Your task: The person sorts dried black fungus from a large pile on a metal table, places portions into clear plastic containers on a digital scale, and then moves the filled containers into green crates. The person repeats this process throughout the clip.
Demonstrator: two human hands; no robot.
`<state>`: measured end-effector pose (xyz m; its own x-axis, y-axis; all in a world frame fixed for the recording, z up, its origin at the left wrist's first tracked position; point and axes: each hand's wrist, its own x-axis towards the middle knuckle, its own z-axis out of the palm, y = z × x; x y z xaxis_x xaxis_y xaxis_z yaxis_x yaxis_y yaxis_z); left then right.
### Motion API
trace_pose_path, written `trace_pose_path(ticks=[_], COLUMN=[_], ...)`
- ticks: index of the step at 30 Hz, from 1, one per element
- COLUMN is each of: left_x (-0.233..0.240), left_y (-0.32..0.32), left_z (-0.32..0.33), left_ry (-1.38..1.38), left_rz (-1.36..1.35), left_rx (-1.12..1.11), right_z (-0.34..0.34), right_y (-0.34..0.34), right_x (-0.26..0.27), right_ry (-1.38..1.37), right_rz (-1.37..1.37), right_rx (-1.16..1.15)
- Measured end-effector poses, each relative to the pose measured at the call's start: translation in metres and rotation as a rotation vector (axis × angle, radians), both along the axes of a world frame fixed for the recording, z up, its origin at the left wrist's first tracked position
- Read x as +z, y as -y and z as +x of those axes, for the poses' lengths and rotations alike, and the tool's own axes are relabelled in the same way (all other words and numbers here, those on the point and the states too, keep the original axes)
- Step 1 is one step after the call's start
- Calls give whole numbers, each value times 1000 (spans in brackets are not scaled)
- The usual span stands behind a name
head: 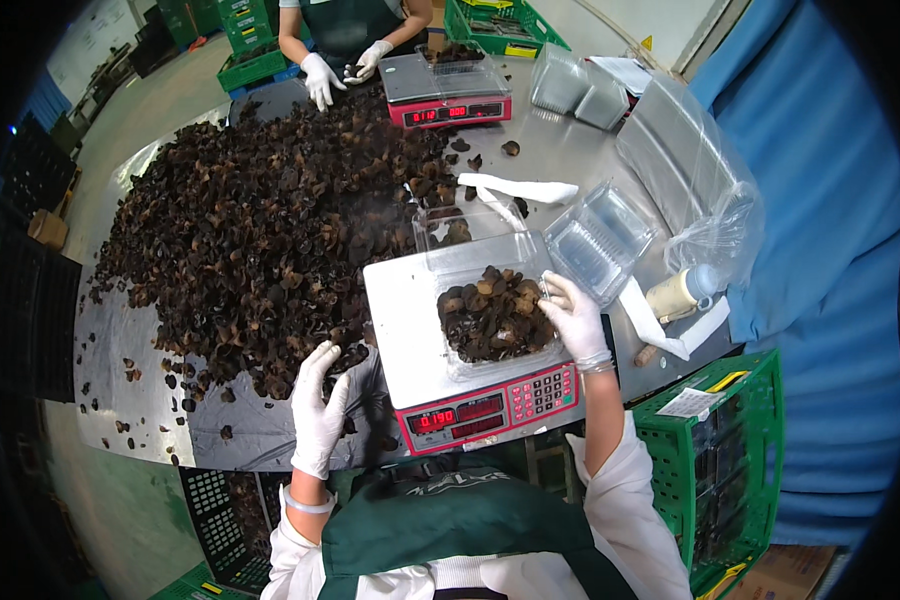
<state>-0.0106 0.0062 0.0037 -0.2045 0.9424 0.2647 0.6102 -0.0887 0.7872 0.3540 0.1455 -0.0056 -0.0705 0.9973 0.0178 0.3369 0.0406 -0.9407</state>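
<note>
A clear plastic tray of wood ear mushrooms (495,315) sits on the steel platform of a red digital scale (401,330), with its clear lid (465,240) folded back. My right hand (579,319), in a white glove, has its thumb and fingers at the tray's right edge; whether they grip it is hard to tell. At the near right edge of a large heap of dark wood ear mushrooms (270,232), left of the scale, is my left hand (319,412), also gloved, its fingers apart and nothing seen in it.
Stacked clear trays (600,240), white strips (521,186) and a cream bottle (682,292) lie right of the scale. A co-worker's gloved hands (345,75) are across the table by a second scale (450,94). A green crate (709,457) stands at the near right.
</note>
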Motion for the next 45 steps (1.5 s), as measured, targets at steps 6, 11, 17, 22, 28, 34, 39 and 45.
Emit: trace_pose_path(ticks=[6, 11, 17, 22, 28, 34, 39, 45], left_x=[3, 20, 19, 24, 12, -7, 12, 11], left_y=[4, -31, -99, -104, -85, -56, -36, -7], left_z=[-1, 28, 86, 83, -5, -46, -6, 35], left_ry=[-149, -349, -437, -83, 568, -263, -200, 178], left_rz=[37, 175, 235, 135, -3, 78, 60, -151], left_rx=[14, -89, -353, -319, -1, 155, 70, -70], right_z=[-17, -24, -48, -28, -1, -14, -51, -60], right_y=[31, 38, 40, 48, 60, 51, 30, -29], right_x=[5, 44, 58, 57, 44, 48, 64, 36], right_ry=[-161, -173, -131, -153, -199, -81, 222, 592], right_rz=[-102, -113, 19, -93, -111, -25, 289, 160], right_rx=[118, -40, 127, 33, -38, -34, 75, -33])
